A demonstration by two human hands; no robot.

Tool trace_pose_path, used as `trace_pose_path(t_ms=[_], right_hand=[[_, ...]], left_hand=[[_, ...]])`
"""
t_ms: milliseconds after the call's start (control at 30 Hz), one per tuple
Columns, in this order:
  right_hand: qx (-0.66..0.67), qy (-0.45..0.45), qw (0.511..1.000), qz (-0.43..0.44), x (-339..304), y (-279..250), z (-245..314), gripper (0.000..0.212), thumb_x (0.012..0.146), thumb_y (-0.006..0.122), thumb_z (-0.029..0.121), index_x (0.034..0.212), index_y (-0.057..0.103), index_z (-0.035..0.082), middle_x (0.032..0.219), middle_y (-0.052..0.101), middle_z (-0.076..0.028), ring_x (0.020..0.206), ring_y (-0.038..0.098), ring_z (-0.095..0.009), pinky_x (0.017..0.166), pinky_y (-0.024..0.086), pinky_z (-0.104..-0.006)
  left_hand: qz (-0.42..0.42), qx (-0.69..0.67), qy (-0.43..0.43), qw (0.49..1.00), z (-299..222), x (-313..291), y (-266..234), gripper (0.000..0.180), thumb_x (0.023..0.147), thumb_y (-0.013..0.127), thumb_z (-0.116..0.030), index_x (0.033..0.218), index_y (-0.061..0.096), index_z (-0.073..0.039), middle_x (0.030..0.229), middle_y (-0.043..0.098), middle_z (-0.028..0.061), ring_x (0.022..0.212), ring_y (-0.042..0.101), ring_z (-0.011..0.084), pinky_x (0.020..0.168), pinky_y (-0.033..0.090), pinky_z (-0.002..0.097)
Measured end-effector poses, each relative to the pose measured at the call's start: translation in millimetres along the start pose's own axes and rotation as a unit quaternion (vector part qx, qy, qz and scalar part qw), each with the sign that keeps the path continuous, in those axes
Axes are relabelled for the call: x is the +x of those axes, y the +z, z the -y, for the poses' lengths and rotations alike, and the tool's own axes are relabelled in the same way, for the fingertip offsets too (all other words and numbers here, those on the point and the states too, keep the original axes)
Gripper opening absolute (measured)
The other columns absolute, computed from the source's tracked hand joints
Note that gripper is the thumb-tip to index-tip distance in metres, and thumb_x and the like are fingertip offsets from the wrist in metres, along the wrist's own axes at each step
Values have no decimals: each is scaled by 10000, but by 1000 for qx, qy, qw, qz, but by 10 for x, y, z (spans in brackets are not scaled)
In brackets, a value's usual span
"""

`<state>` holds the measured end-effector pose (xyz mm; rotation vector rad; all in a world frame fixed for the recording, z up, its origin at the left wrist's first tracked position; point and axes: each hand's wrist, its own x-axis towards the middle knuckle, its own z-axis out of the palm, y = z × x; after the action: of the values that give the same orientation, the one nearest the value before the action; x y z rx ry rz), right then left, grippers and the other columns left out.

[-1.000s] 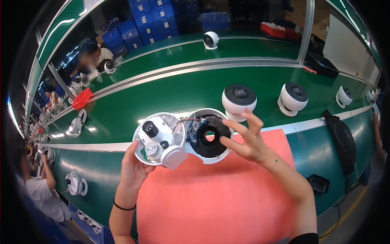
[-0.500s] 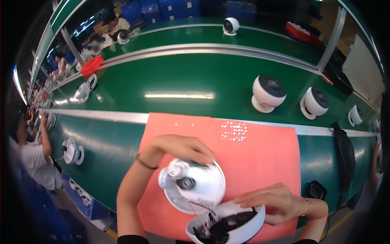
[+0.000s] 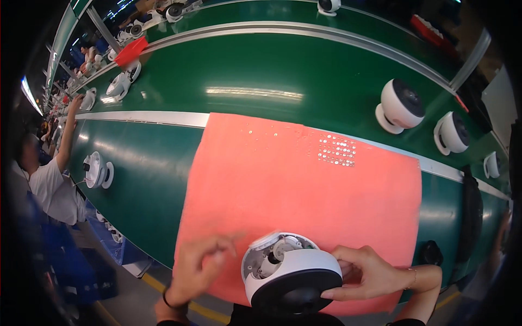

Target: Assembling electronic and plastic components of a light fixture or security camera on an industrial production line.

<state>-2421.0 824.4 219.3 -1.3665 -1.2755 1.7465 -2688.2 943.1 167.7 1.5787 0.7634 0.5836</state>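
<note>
A round white housing half with a black front (image 3: 296,293) tilts over the near edge of the pink mat, its dark face toward me. My right hand (image 3: 367,274) grips its right rim, thumb at the front and fingers behind. Directly behind it sits the other white shell (image 3: 254,261), touching or nearly touching it. Through the gap between them show a grey inside and a small round motor-like part (image 3: 280,251). To the left, apart from both halves, my left hand (image 3: 201,266) is smeared by motion, its fingers apart with nothing visible in them.
The pink mat (image 3: 293,190) bears rows of small shiny screws (image 3: 337,149). Beyond it, finished-looking white round devices (image 3: 401,106) stand on the green belt (image 3: 244,70). An opened unit (image 3: 95,169) lies at left, near a co-worker (image 3: 49,185). A black pouch (image 3: 470,217) is at right.
My left hand has let go of the rear shell and moved left and down. The two halves have come together, and the front half has turned its black face toward me.
</note>
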Motion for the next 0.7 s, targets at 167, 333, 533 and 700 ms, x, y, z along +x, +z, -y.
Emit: trace_pose_path(t_ms=[167, 333, 533, 700], right_hand=[[5, 34, 999, 10, 137, 98, 193, 347, 766, 687, 74, 1035, 495, -30, 867, 649, -86, 789, 605, -84, 667, 506, -218], [7, 66, 998, -7, 128, 107, 172, 325, 763, 692, 80, 1008, 505, -24, 855, 650, -89, 780, 605, -82, 664, 504, -212], [5, 35, 999, -3, 137, 147, 119, 360, 744, 715, 136, 984, 511, -38, 873, 653, -124, 814, 632, -140, 741, 529, -261], [-205, -9, 978, -28, 269, 7, 237, 222, 795, 651, 183, 725, 573, -12, 614, 589, -82, 541, 568, -111, 502, 441, -230]], left_hand=[[-22, 161, -14, 987, -284, -439, 237, 591, 657, 725, -445, 900, 611, 81, 767, 655, 147, 735, 667, 234, 675, 481, 268], [-13, 237, 38, 971, -352, -320, 238, 609, 524, 830, -333, 948, 630, 56, 758, 657, 127, 743, 668, 219, 692, 490, 288], [-5, 300, 38, 953, -365, -324, 198, 550, 505, 834, -326, 894, 650, 16, 695, 648, 85, 687, 657, 217, 687, 492, 290], [-10, 336, 88, 938, -202, -230, 84, 531, 590, 748, -515, 772, 617, -34, 509, 549, 39, 419, 555, 180, 397, 429, 255]])
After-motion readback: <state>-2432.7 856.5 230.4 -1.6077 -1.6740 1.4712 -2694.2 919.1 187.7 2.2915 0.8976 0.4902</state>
